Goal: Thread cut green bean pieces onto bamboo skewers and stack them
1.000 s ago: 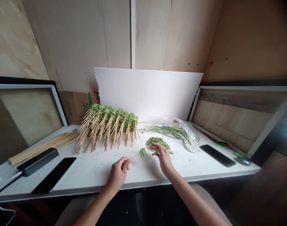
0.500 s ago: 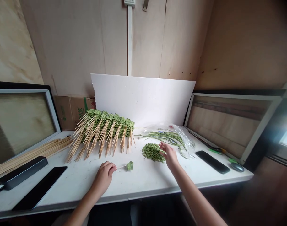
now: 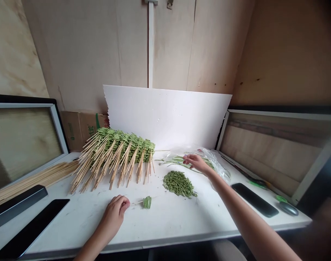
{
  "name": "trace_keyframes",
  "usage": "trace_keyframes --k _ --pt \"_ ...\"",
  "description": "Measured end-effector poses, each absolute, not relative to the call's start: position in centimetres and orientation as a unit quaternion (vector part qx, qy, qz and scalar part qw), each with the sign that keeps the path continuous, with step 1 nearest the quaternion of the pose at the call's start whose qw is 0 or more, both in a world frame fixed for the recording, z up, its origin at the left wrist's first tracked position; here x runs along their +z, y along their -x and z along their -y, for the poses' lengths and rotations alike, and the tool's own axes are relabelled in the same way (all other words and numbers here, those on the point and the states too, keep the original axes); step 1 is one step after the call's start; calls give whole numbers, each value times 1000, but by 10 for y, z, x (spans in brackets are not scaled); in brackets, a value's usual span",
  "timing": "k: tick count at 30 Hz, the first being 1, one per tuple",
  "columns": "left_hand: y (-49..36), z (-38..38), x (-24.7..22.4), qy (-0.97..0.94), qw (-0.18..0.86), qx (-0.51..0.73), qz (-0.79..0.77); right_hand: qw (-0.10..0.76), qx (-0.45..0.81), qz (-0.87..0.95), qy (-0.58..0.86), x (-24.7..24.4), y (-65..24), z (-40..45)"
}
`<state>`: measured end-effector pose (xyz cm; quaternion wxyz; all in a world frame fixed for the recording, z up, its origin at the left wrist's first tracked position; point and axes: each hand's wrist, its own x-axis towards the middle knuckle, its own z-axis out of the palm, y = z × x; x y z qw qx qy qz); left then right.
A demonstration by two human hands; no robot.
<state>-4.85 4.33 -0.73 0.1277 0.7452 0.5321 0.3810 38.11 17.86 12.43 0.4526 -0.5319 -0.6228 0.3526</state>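
My left hand point(image 3: 116, 210) is closed on the end of a thin skewer, low over the white table. Several short green bean pieces point(image 3: 147, 202) are threaded side by side on that skewer. Above the long green stems point(image 3: 179, 159) at the back right, my right hand point(image 3: 194, 162) is raised with its fingers bent; whether anything is between its fingertips is too small to tell. A heap of cut green pieces point(image 3: 179, 183) lies in front of it. To the left, a large stack of filled skewers point(image 3: 122, 148) has its bare sticks pointing forward.
Loose bamboo skewers point(image 3: 46, 177), a black box point(image 3: 19, 204) and a black slab point(image 3: 32, 228) lie at left. A clear plastic bag point(image 3: 221, 168), a phone point(image 3: 254, 199) and a mouse point(image 3: 288, 208) are at right. A white board point(image 3: 168, 116) stands behind.
My right hand has moved from the edge of the green heap back to above the long stems. The camera view has shifted slightly; my left hand still holds the skewer.
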Motion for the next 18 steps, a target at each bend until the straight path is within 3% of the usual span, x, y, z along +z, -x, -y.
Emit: trace_keyframes --k 2,18 --pt "46 -44 -6 -746 124 377 -534 394 322 663 549 117 -387 -192" --pt "38 -41 -4 -738 105 370 -555 245 114 753 601 66 -415 -314"
